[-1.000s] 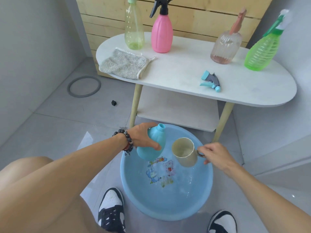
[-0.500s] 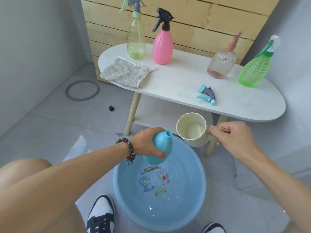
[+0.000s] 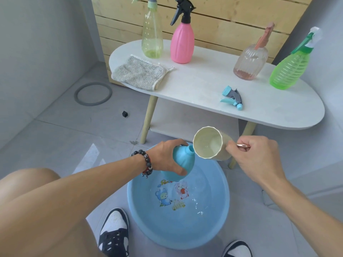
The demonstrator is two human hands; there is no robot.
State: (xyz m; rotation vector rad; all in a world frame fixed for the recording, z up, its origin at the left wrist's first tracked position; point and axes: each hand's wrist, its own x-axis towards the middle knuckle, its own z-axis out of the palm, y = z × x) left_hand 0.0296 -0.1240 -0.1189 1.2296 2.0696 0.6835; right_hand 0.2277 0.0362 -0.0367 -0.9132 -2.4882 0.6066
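The blue basin (image 3: 204, 229) is sitting on the floor between the shoes, holding shallow water and catching any spill. Above its far rim, the left hand (image 3: 165, 154) is gripping the blue bottle (image 3: 183, 161), fingers and thumb wrapped round the bulb-shaped body and the open neck tilting toward the cup. The bottle is looking like thin plastic: light while empty, getting heavier as it fills, probably wet and slippery, and likely giving under a hard squeeze. A hold round the widest part, as now, is suiting it best. The right hand (image 3: 256, 156) is pinching the cup (image 3: 207, 145) by its thin metal-coloured handle (image 3: 243, 145), fingers curled tight. The cup is appearing stiff and light, yet the weight of the water is hanging off 1 small handle, so the wrist is needing to tip slowly.

Compared with 1 s ago, the cup is no longer down in the basin beside the bottle. It is now lifted clear and tipped on its side, rim just beside the bottle's neck, and the bottle is riding higher too.
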